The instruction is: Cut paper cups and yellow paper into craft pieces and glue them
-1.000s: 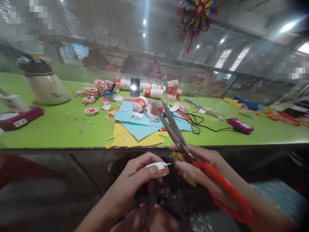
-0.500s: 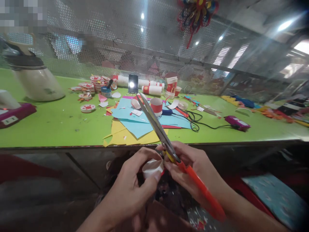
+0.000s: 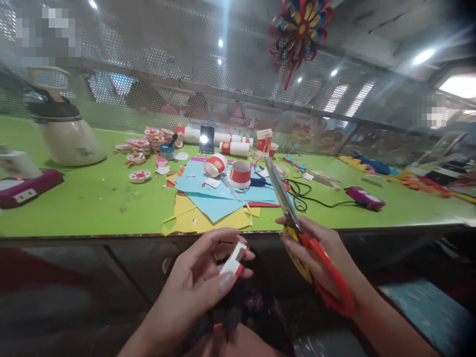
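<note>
My left hand (image 3: 203, 282) pinches a small piece of paper cup (image 3: 233, 263), white inside and red on its outer side, with a notch in its edge. It is held just in front of the table's edge. In my right hand (image 3: 316, 243) is a pair of scissors (image 3: 284, 191) with one orange and one yellow handle. Their long blades look closed and point up and left, apart from the piece. Beyond the hands, a red and white cut paper cup (image 3: 240, 174) stands on blue paper sheets (image 3: 213, 206), with another cut cup (image 3: 215, 164) tipped beside it.
On the green table (image 3: 92, 208) lie yellow paper (image 3: 189, 218), round red-and-white pieces (image 3: 140, 176), stacked cups (image 3: 264, 141) and a phone (image 3: 207, 139). A black cable (image 3: 323, 202) runs to a purple power strip (image 3: 366, 198). A kettle (image 3: 70, 139) stands left.
My right hand and the scissors have moved right, away from my left hand. The cup piece has turned and now shows its notched edge. The view has tilted slightly.
</note>
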